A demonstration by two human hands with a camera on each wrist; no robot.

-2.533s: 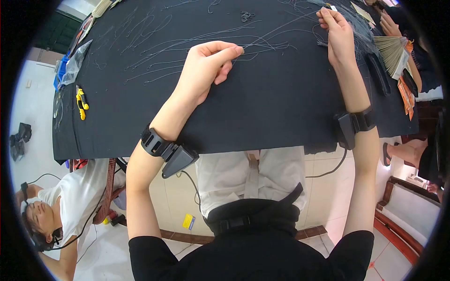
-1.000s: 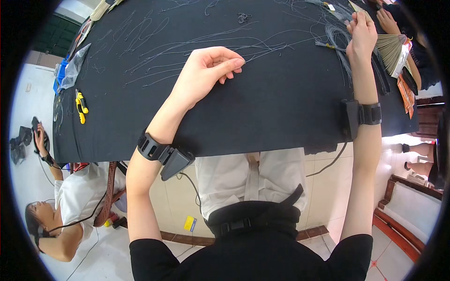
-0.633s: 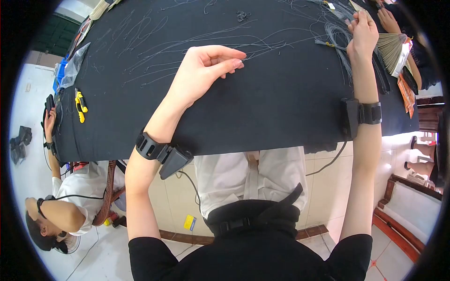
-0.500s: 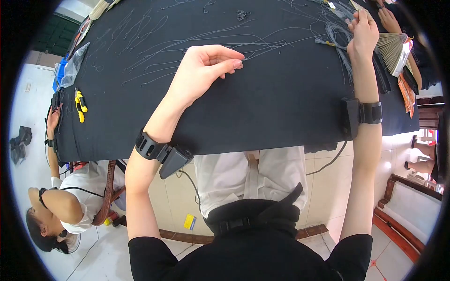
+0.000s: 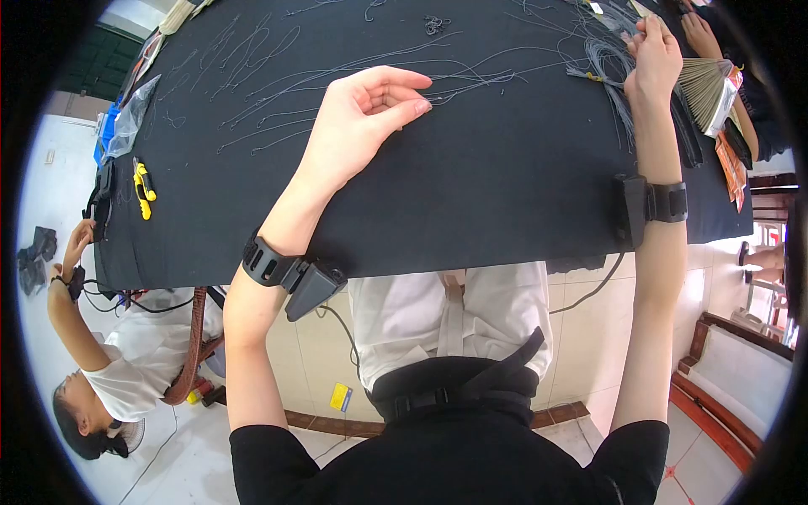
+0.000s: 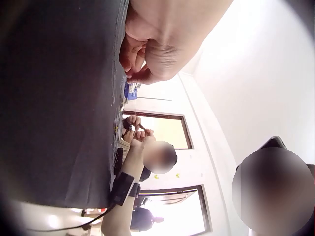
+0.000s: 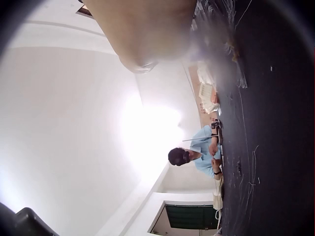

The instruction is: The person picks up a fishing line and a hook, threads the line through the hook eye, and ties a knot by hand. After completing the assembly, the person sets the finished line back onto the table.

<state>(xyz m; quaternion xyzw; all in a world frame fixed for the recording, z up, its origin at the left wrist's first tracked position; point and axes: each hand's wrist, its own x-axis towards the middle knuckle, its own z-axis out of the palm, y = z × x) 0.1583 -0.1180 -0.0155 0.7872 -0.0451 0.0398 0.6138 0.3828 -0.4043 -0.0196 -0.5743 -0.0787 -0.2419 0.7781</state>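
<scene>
Several thin lines [image 5: 337,76] lie spread across the black cloth [image 5: 471,194], partly hidden behind the left hand [image 5: 358,122]. That hand hovers near them, released, its index finger and thumb parted and the others loosely bent. Near the gathered bundle [image 5: 608,63], the right hand [image 5: 654,67] is raised with bent fingers; whether it grips a strand cannot be told, as its fingertips are cut off in the right wrist view. Yellow-handled pliers [image 5: 144,189] rest well apart, toward the left edge.
</scene>
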